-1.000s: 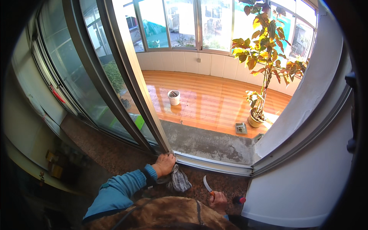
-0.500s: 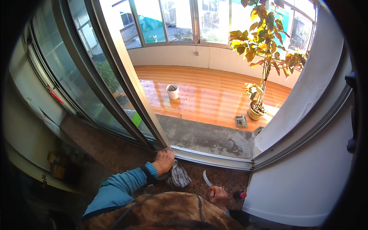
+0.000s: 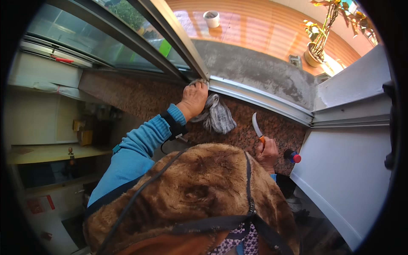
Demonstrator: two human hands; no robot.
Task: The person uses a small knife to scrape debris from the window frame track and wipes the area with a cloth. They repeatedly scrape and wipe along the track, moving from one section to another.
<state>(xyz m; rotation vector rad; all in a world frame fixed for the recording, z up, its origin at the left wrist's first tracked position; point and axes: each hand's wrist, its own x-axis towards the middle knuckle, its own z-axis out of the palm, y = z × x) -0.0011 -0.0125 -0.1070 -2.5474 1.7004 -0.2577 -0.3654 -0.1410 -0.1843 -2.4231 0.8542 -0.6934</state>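
Note:
My left hand [image 3: 194, 101] is at the foot of the sliding window frame [image 3: 187, 46], its fingers curled over a bit of grey cloth beside the metal track [image 3: 259, 97]. A crumpled grey-and-white striped rag [image 3: 221, 117] hangs out beside that hand and lies on the speckled reddish-brown stone sill. Whether the cloth under the fingertips is one piece with it, I cannot tell for sure. Further right, my right hand [image 3: 267, 152] is closed round the orange handle of a knife with a curved blade [image 3: 256, 124]. The blade points up and away, clear of the track.
A small dark bottle with a red cap [image 3: 292, 156] stands right of my right hand, near the white wall panel [image 3: 344, 170]. Beyond the track lie a grey concrete ledge [image 3: 255, 70], a white bucket [image 3: 211, 19], a potted plant [image 3: 315, 53] and a small grey box [image 3: 295, 60].
The view has tilted down and swung, so the sill and hands sit higher in it. Both hands keep their places, the left at the frame's foot, the right round the knife.

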